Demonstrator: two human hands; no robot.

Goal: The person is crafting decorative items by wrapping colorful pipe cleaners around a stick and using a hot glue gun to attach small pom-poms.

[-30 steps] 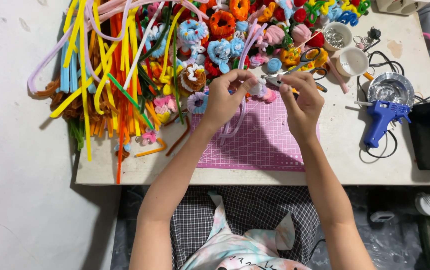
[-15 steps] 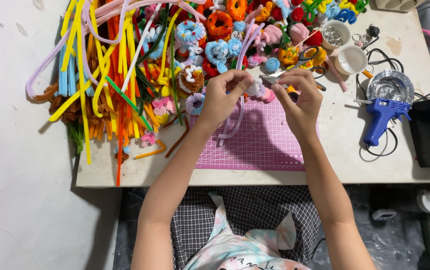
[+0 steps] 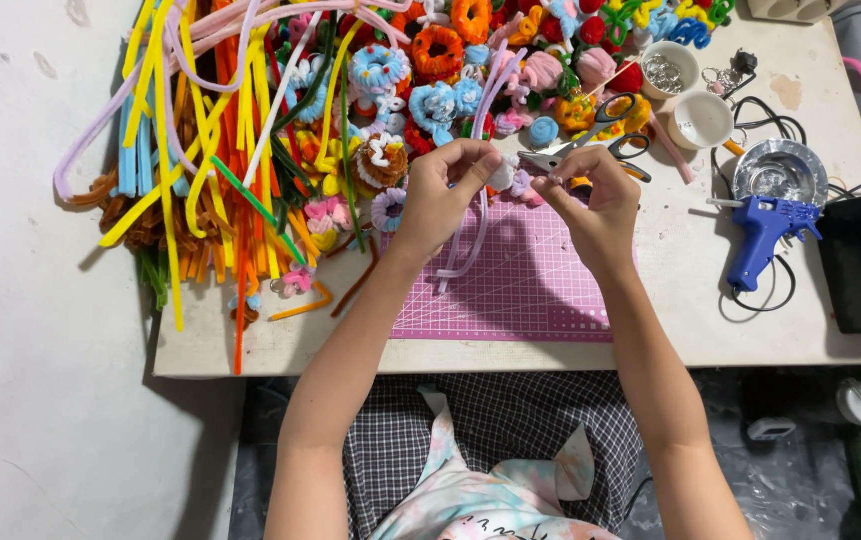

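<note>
Left hand (image 3: pixel 442 192) and right hand (image 3: pixel 590 200) both pinch a small white-lilac pipe-cleaner piece (image 3: pixel 506 176) between them — scissors (image 3: pixel 590 140) just beyond, pink mat (image 3: pixel 530 290) below.

Bright, even light; sharp focus, soft shadows.

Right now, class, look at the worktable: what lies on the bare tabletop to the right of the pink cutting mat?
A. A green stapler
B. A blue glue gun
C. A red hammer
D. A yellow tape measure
B: a blue glue gun with its black cord lies on the pale table to the right of the pink cutting mat, just below a round silver dish.
</note>
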